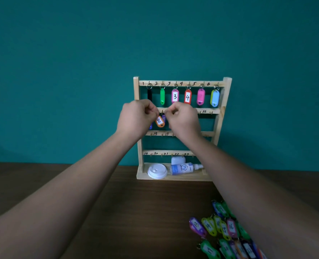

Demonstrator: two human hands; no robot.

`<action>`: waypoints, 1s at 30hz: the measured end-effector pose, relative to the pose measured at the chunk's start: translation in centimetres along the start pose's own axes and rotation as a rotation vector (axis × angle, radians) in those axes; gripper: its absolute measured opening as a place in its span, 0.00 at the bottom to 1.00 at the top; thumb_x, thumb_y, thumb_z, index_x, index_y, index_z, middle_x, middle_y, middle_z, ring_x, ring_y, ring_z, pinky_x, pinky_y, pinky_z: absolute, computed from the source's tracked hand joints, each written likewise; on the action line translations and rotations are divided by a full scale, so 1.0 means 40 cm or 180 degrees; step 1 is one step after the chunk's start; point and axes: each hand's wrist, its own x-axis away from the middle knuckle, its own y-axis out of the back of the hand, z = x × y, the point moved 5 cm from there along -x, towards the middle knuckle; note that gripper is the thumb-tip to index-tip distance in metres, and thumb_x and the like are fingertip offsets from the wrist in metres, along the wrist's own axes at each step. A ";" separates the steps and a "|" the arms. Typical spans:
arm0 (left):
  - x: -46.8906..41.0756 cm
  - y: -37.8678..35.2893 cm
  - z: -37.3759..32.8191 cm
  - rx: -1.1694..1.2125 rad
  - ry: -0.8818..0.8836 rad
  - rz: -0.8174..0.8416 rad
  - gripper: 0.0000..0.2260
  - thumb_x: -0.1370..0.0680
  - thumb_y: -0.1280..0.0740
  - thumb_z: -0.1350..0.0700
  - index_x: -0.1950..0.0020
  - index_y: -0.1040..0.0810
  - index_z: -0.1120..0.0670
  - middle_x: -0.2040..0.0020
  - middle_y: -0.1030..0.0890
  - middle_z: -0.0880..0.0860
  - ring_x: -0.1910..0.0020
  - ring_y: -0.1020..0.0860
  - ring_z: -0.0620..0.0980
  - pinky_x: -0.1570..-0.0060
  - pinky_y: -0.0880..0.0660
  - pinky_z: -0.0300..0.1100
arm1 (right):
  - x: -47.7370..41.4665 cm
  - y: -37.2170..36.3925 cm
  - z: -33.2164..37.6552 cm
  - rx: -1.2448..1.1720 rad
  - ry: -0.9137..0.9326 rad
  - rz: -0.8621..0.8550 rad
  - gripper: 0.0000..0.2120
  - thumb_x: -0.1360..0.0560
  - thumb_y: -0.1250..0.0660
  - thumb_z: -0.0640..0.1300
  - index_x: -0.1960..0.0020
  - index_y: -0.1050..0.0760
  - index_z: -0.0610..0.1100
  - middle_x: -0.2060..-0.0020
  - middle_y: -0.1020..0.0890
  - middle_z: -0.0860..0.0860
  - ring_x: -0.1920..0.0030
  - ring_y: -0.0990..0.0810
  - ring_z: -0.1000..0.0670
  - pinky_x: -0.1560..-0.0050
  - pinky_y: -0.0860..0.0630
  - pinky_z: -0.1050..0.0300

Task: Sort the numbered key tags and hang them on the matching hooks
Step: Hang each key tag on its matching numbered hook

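Note:
A wooden key rack [227, 85] stands against the teal wall, with numbered rails. Its top rail carries a black tag [150, 95], a green tag [162, 96], pink tag 3 [175, 96], red tag 4 [187, 97], another pink tag [200, 96] and a yellow-blue tag [215, 98]. Both hands are raised at the second rail. My left hand [138, 118] pinches at the ring above orange tag 8 [159, 121]. My right hand [185, 120] pinches the ring of a purple tag [164, 118] just behind it. A blue tag [150, 126] peeks out under my left hand.
A pile of several loose coloured tags [226, 230] lies on the dark wooden table [145, 212] at the front right, under my right forearm. On the rack's base shelf sit a white cup lid [157, 171], a spray bottle [181, 168] and a white case [177, 159].

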 end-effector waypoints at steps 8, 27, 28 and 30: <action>-0.032 -0.026 -0.003 -0.0254 -0.0047 -0.0188 0.04 0.22 0.28 0.52 0.57 0.16 0.47 0.64 0.16 0.43 0.63 0.19 0.43 0.59 0.19 0.44 | 0.057 0.026 -0.019 -0.0027 0.0392 0.0006 0.04 0.19 0.31 0.40 0.47 0.19 0.47 0.77 0.25 0.50 0.78 0.28 0.49 0.76 0.30 0.51; -0.033 -0.081 -0.009 -0.0788 -0.0287 -0.0267 0.06 0.20 0.33 0.59 0.51 0.17 0.53 0.57 0.15 0.52 0.48 0.22 0.57 0.60 0.27 0.46 | 0.258 0.125 -0.145 -0.0364 -0.0064 0.0113 0.07 0.17 0.33 0.41 0.46 0.19 0.53 0.73 0.23 0.45 0.71 0.23 0.40 0.71 0.25 0.41; -0.028 -0.079 -0.009 -0.0792 -0.0310 -0.0286 0.05 0.20 0.33 0.59 0.51 0.17 0.53 0.57 0.15 0.52 0.48 0.23 0.57 0.60 0.27 0.46 | 0.268 0.136 -0.155 -0.0340 -0.0102 0.0098 0.07 0.17 0.33 0.41 0.46 0.19 0.53 0.73 0.23 0.45 0.71 0.22 0.40 0.70 0.24 0.42; -0.017 -0.076 -0.011 -0.0785 -0.0395 -0.0369 0.04 0.21 0.32 0.59 0.51 0.18 0.52 0.56 0.16 0.50 0.48 0.23 0.57 0.58 0.26 0.47 | 0.288 0.160 -0.184 -0.0296 -0.0182 0.0062 0.07 0.17 0.33 0.42 0.45 0.19 0.53 0.72 0.21 0.46 0.71 0.21 0.41 0.70 0.24 0.41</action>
